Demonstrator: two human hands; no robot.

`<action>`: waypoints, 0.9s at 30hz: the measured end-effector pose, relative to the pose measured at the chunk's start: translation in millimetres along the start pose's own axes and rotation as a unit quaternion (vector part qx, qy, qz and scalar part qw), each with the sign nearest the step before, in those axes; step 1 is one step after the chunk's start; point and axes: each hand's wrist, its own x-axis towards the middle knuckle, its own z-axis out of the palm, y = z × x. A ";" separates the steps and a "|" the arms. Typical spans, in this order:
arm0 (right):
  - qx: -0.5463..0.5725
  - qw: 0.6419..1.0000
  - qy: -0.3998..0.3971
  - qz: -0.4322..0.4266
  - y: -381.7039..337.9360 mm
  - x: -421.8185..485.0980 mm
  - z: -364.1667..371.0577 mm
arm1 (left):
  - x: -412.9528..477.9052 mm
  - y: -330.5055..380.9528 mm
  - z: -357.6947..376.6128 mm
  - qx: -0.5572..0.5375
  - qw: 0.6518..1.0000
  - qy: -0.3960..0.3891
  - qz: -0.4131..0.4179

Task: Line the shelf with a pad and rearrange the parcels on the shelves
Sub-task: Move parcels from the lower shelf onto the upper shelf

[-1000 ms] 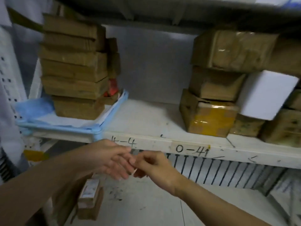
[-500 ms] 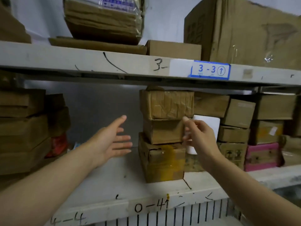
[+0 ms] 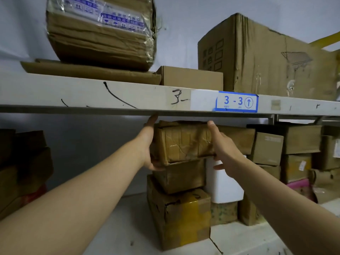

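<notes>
Left grip (image 3: 149, 145) and right grip (image 3: 223, 148) clasp the top parcel (image 3: 184, 142) under the upper shelf (image 3: 92, 92); white box (image 3: 224, 183) stands right.

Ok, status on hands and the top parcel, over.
Left hand grips top parcel, left end. Right hand grips right end. Parcel atop stack. Shelf edge close above.

A blue-bordered label (image 3: 237, 101) on the upper shelf edge (image 3: 92, 92) reads "3 - 3" beside a circled up-arrow. At its 9 o'clock is a handwritten mark (image 3: 177, 97), "3-". Blue print on the taped box (image 3: 101, 30) at 11 o'clock is unreadable.
</notes>
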 end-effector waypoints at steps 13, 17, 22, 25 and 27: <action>0.020 0.995 -0.075 -0.070 0.1 5.5 22.1 | -25.6 -2.1 -44.2 -0.086 0.994 0.006 0.069; -0.031 0.997 -0.012 -0.074 14.5 13.9 34.3 | -32.4 -6.7 -76.7 -0.128 0.986 0.066 0.086; -0.142 0.989 0.009 -0.044 44.0 27.4 45.1 | -32.5 -18.2 -115.2 -0.126 0.979 0.131 0.092; -0.195 0.979 0.011 -0.050 48.7 30.2 49.3 | -32.8 -32.1 -130.8 -0.113 0.980 0.138 0.090; -0.211 0.976 0.011 -0.050 50.6 33.0 52.5 | -29.1 -43.1 -142.8 -0.105 0.981 0.143 0.076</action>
